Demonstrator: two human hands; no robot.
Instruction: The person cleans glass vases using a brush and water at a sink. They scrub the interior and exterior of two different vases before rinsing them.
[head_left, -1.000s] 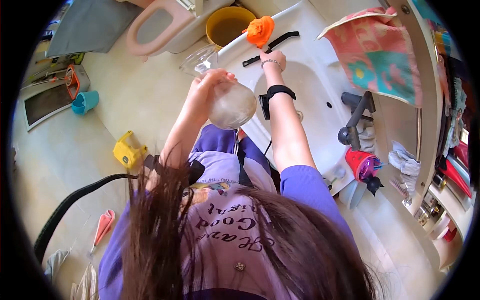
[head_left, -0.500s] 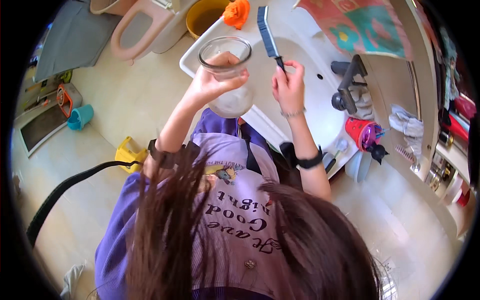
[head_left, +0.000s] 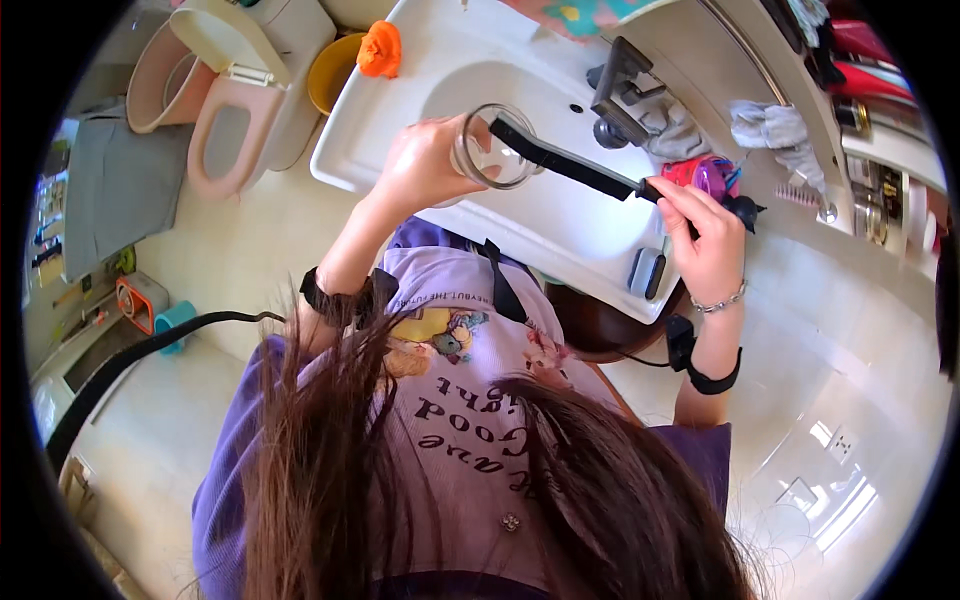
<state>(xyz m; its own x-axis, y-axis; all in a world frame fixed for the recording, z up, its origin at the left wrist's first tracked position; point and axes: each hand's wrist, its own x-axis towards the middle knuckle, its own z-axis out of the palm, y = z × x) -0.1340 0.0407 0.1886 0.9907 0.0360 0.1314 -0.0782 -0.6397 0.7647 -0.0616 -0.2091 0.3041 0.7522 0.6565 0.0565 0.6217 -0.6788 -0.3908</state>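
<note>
My left hand (head_left: 425,160) is wrapped round a clear glass jar (head_left: 462,150), tilted so its round mouth points to the right. In my right hand (head_left: 708,245) is the black handle of a long, narrow brush (head_left: 575,168) with dark bristles. The brush head slants up and left, its tip overlapping the jar's mouth. Whether that tip is inside the jar or just in front of it, I cannot tell. Both hands are over the near part of the white sink (head_left: 345,165).
An orange cloth (head_left: 380,50) lies on the sink's far left corner. A grey faucet (head_left: 622,90) and a red cup of small items (head_left: 700,175) stand along the right side. A grey-and-black scrubber (head_left: 647,272) rests at the near right corner. Left are a toilet (head_left: 235,130) and a yellow bucket (head_left: 333,75).
The jar has tipped from upright toward the right. My right hand has moved right and nearer me, swinging the brush from pointing away to slanting left across the jar's mouth.
</note>
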